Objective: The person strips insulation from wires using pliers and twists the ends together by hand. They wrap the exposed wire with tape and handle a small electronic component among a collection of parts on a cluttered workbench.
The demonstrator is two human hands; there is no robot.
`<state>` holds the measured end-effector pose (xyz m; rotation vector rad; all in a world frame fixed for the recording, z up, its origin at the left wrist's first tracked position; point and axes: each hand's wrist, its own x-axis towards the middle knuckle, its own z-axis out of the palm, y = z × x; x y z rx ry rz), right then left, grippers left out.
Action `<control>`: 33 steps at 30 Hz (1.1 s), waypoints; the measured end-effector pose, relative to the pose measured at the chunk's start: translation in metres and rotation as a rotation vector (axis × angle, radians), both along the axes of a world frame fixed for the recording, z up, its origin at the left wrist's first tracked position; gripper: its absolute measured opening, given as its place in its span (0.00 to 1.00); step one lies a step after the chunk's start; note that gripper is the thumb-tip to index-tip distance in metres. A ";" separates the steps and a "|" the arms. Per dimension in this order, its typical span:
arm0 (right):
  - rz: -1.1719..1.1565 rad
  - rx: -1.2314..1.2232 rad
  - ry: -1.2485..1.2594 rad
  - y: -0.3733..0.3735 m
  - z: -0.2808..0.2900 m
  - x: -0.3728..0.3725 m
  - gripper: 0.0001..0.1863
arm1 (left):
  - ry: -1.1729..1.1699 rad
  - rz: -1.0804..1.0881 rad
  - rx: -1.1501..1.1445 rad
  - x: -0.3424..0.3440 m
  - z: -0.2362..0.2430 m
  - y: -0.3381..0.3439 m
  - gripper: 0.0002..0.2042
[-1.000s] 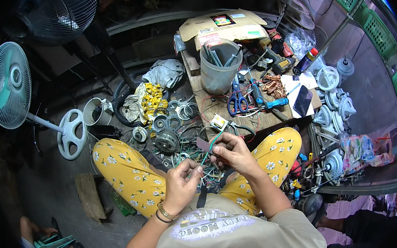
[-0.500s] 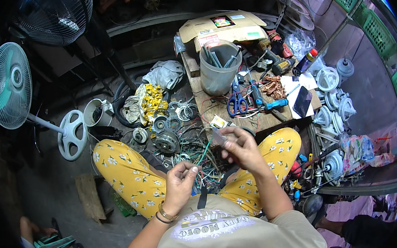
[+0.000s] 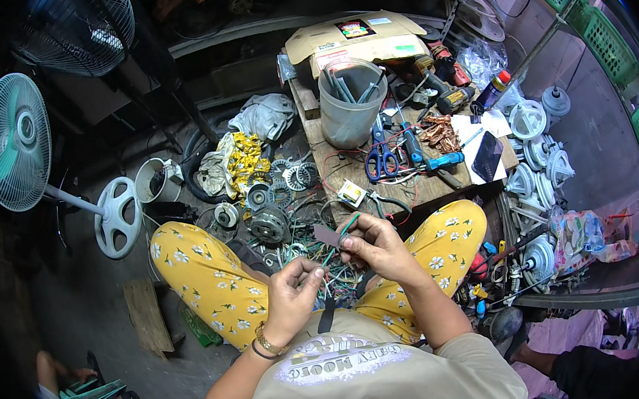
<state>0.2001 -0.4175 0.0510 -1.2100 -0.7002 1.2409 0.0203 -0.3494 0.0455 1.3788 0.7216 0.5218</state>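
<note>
My left hand (image 3: 295, 288) is closed in a pinch on a thin green wire (image 3: 329, 258), low between my knees. The wire slants up from those fingers to my right hand (image 3: 377, 249), and its end sticks out above that hand. A flat grey blade (image 3: 328, 235) is pinched in my right hand, its broad end pointing left across the wire. The blade seems to lie against the wire, with the thumb close by. Beneath both hands is a tangle of loose wires (image 3: 336, 273) in several colours.
A low wooden table (image 3: 336, 170) ahead bears a plastic bucket (image 3: 351, 126), blue-handled scissors (image 3: 382, 163), pliers (image 3: 389, 203), copper scrap (image 3: 440, 136) and a phone (image 3: 488, 156). Motor parts (image 3: 269, 222) lie by my left knee. A fan (image 3: 16, 141) stands left; white plastic pieces (image 3: 534, 175) are stacked right.
My right hand has turned and lowered slightly, bringing the blade left and down onto the green wire. The wire's end now shows above my right fingers. My left hand stays nearly in place.
</note>
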 end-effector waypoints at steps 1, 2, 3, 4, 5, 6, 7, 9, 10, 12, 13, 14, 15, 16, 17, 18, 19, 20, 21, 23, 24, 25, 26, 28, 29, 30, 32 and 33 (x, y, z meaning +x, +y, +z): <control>0.003 -0.008 0.007 0.001 0.002 0.000 0.09 | 0.001 0.000 0.021 -0.001 0.000 0.000 0.06; 0.006 -0.016 0.015 0.001 0.004 0.000 0.09 | -0.003 -0.004 0.021 -0.002 -0.001 0.000 0.06; 0.002 -0.014 0.015 0.001 0.003 0.000 0.09 | -0.007 -0.007 0.020 -0.003 -0.002 0.000 0.05; -0.002 -0.010 0.014 0.002 0.001 0.001 0.09 | -0.012 -0.011 0.020 -0.003 -0.003 0.000 0.05; -0.007 -0.007 0.014 0.003 0.000 0.002 0.08 | -0.002 -0.011 0.012 -0.003 -0.001 0.000 0.05; -0.009 -0.005 0.026 0.003 -0.002 0.003 0.08 | 0.009 -0.012 0.003 -0.004 0.003 -0.001 0.05; -0.011 -0.005 0.039 0.004 -0.003 0.003 0.08 | 0.020 -0.014 -0.007 -0.004 0.004 -0.001 0.05; -0.021 -0.017 0.052 0.004 -0.003 0.004 0.08 | 0.023 -0.015 0.003 -0.006 0.001 -0.002 0.05; -0.028 -0.029 0.050 0.004 -0.002 0.005 0.08 | 0.023 -0.014 0.008 -0.006 0.000 -0.002 0.05; -0.048 -0.022 0.061 0.005 -0.001 0.005 0.08 | 0.013 -0.012 0.004 -0.007 -0.001 -0.002 0.05; -0.064 -0.004 0.073 0.006 0.000 0.005 0.07 | 0.009 -0.013 0.001 -0.007 -0.002 -0.003 0.05; -0.080 0.014 0.085 0.006 0.001 0.005 0.07 | 0.010 -0.014 -0.002 -0.007 -0.002 -0.003 0.05; -0.082 0.006 0.087 0.006 0.002 0.005 0.07 | 0.011 -0.014 -0.006 -0.008 -0.001 -0.003 0.05; -0.084 0.000 0.090 0.006 0.004 0.006 0.07 | 0.012 -0.015 -0.008 -0.008 -0.001 -0.002 0.05; -0.086 -0.007 0.093 0.006 0.005 0.007 0.07 | 0.023 -0.015 0.003 -0.008 -0.001 -0.002 0.05; -0.094 -0.014 0.111 0.006 0.006 0.008 0.07 | 0.034 -0.015 0.014 -0.008 0.000 -0.003 0.05; -0.101 -0.020 0.130 0.005 0.006 0.010 0.07 | 0.045 -0.016 0.025 -0.008 0.000 -0.003 0.05; -0.109 -0.027 0.148 0.004 0.007 0.013 0.07 | 0.066 -0.033 0.039 -0.010 -0.001 -0.003 0.05; -0.141 -0.039 -0.053 0.003 0.004 0.019 0.08 | 0.087 -0.050 0.053 -0.014 -0.004 -0.003 0.05; -0.331 0.074 -0.028 -0.001 -0.004 0.053 0.11 | 0.057 -0.032 0.005 -0.018 -0.008 -0.007 0.05; -0.359 0.197 0.040 -0.004 -0.004 0.066 0.12 | 0.005 0.002 -0.058 -0.019 -0.011 -0.009 0.05; -0.324 0.172 0.042 -0.003 -0.003 0.067 0.13 | -0.039 0.034 -0.123 -0.020 -0.013 -0.010 0.06; -0.290 0.147 0.043 -0.003 0.001 0.067 0.13 | -0.052 0.041 -0.126 -0.019 -0.014 -0.010 0.06; -0.238 0.051 -0.012 -0.001 0.017 0.053 0.17 | -0.087 0.055 -0.127 -0.013 -0.012 -0.006 0.06; -0.192 0.032 -0.021 -0.001 0.017 0.048 0.18 | -0.095 0.040 -0.151 -0.012 -0.010 -0.005 0.06; -0.145 0.013 -0.029 -0.002 0.016 0.042 0.19 | -0.100 0.039 -0.138 -0.010 -0.009 -0.003 0.06; -0.099 0.005 -0.010 -0.004 0.015 0.024 0.19 | -0.100 0.038 -0.120 -0.008 -0.009 -0.003 0.06; -0.068 0.027 -0.014 -0.003 0.020 0.017 0.18 | -0.102 0.036 -0.122 -0.008 -0.009 -0.003 0.05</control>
